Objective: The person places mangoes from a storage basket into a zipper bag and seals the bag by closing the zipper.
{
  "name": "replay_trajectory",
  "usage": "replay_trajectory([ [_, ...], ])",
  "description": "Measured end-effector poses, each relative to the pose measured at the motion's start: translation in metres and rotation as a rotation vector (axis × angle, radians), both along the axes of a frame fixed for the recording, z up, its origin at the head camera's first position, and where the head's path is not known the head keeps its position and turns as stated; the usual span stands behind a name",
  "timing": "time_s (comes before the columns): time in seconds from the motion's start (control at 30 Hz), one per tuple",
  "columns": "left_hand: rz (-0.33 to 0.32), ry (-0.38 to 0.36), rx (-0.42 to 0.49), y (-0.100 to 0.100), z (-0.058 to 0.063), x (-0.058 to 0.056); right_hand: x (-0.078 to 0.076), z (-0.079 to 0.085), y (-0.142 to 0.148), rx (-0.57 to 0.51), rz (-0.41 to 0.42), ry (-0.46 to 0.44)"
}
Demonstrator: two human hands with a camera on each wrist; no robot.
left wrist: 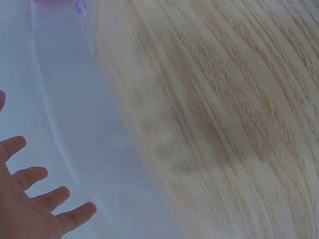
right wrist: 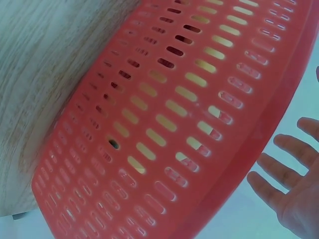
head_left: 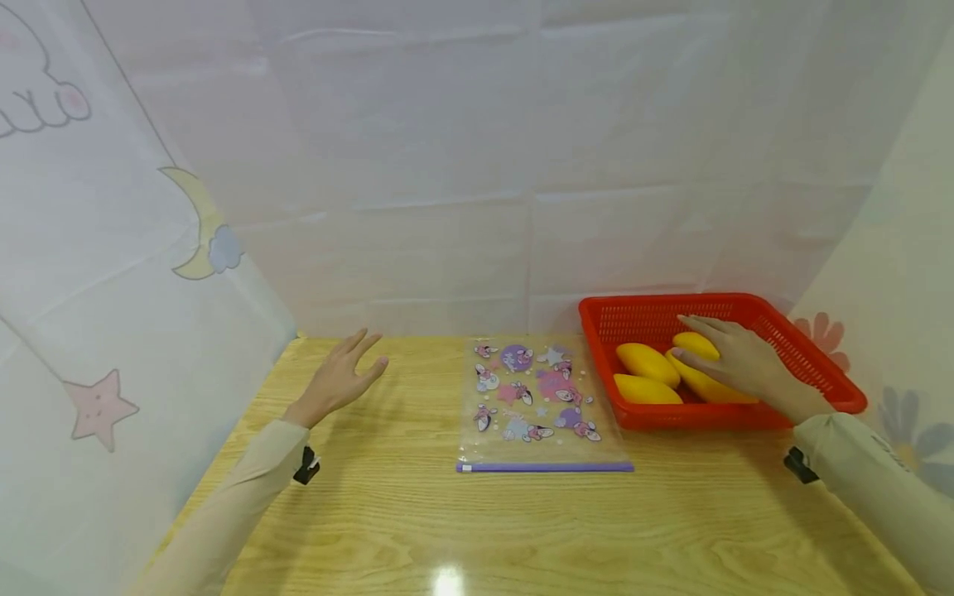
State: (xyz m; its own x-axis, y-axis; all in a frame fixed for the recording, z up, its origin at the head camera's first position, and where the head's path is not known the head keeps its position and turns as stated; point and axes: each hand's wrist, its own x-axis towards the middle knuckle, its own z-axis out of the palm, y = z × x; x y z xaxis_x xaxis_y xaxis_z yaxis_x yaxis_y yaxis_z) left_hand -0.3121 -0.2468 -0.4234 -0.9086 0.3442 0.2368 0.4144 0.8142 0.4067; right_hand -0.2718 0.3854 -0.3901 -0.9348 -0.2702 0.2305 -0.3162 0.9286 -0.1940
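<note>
In the head view a red plastic basket [head_left: 820,352] stands at the right, with several yellow mangoes [head_left: 647,364] in it. Over the basket hovers my right hand [head_left: 734,356], fingers extended, holding nothing. The right wrist view has the slotted basket side [right wrist: 164,119] and the spread fingers beyond its rim. At the left my left hand [head_left: 339,377] is held above the table, fingers straight and thumb apart, holding nothing. Between the hands a clear zip bag [head_left: 514,447] with printed pink and purple figures lies flat, its purple slider edge toward me.
The wooden table [head_left: 387,521] carries the bag and basket. Behind it hangs a pale wrinkled sheet [head_left: 417,165], and a printed sheet [head_left: 97,273] with a star and moon closes the left side. Another sheet [head_left: 917,331] with flower prints stands at the right.
</note>
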Motion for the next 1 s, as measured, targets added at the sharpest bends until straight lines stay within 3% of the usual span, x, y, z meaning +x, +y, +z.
replay_trajectory([
  [1.0, -0.044, -0.019, 0.025, 0.0093, -0.0017, 0.0083, 0.0021, 0.0015, -0.0095, -0.025, 0.022, -0.114],
])
